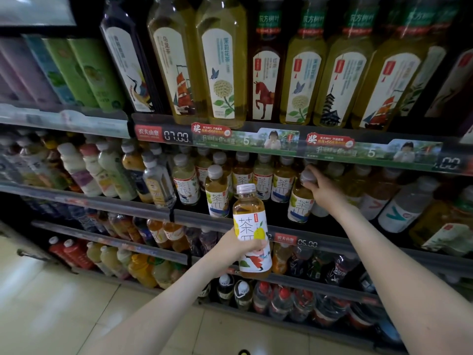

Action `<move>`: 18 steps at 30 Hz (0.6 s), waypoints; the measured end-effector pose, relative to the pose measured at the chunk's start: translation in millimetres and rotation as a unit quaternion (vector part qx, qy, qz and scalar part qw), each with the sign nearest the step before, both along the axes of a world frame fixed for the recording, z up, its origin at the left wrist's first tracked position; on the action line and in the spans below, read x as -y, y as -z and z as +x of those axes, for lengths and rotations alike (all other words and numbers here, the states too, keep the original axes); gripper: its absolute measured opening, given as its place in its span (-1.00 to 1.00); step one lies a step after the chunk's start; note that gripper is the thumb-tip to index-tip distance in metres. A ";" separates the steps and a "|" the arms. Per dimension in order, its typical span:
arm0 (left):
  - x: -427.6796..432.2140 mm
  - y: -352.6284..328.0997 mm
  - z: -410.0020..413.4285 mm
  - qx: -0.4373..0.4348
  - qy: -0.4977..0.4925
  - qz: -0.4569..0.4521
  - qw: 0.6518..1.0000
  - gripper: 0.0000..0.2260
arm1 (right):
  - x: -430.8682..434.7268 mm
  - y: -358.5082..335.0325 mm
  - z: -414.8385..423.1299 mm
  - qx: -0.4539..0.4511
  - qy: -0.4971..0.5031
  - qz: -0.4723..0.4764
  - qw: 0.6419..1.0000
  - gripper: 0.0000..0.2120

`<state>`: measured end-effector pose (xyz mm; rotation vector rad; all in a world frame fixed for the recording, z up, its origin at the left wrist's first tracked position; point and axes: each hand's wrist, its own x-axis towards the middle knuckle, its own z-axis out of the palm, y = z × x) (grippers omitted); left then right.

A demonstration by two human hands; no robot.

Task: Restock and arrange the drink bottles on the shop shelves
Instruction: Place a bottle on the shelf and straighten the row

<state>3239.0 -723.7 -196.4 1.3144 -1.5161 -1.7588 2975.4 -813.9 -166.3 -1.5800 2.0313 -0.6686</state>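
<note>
Tea bottle point(249, 211), amber under a white cap, with a white label showing a yellow fruit, stands upright at the centre of the frame. It is held in the air in front of the shelves, not on any of them. Part of its label is covered by the left hand point(230, 248), which comes in from the lower left. The palm lies behind the bottle, so only the fingers point(258, 243) show, curled round onto the front of the label in a firm grip.

To the right and a little higher, the right hand point(323, 190) reaches into the middle shelf point(102, 201). Its fingers are closed over the grey cap point(308, 176) and neck of a second bottle point(300, 203) of the same tea, which stands at the shelf's front. The hand hides that bottle's right shoulder. Behind and left of it, a row of like bottles point(242, 175) runs back into shadow, and one front bottle point(217, 193) stands apart just left of the held one.

Across the top, big tea bottles point(222, 73) are cut off at the neck by the frame edge. Below them runs a price strip point(256, 142) with a tag point(176, 136) reading 07.00. At far right, clear bottles point(401, 211) blur together. The lower shelves are dim and their labels unreadable. Pale floor tiles point(51, 303) fill the lower left.
</note>
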 end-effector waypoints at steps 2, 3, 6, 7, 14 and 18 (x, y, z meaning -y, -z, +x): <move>-4.1 -0.3 -0.6 -0.007 -0.008 -0.001 1.000 -0.38 | -0.8 5.3 1.3 0.032 -0.011 -0.015 0.999 -0.53; -5.7 -0.8 -0.3 -0.010 -0.017 0.001 1.000 -0.36 | -0.6 7.0 1.5 0.036 -0.013 -0.021 0.999 -0.53; -10.9 -3.8 2.4 -0.021 -0.031 -0.006 0.999 -0.42 | -2.2 8.3 0.9 0.035 -0.012 -0.033 0.999 -0.51; -12.1 -5.1 3.9 -0.022 -0.035 -0.009 0.999 -0.47 | -3.5 8.3 1.0 0.035 -0.012 -0.030 0.999 -0.51; -16.4 -14.1 13.4 0.021 -0.049 -0.060 0.997 -0.61 | -56.8 -9.1 62.7 0.009 -0.092 -0.124 0.988 -0.39; -15.2 -16.5 11.9 -0.003 -0.029 -0.040 0.999 -0.60 | -89.5 -20.1 111.1 0.298 -0.152 0.041 0.941 -0.49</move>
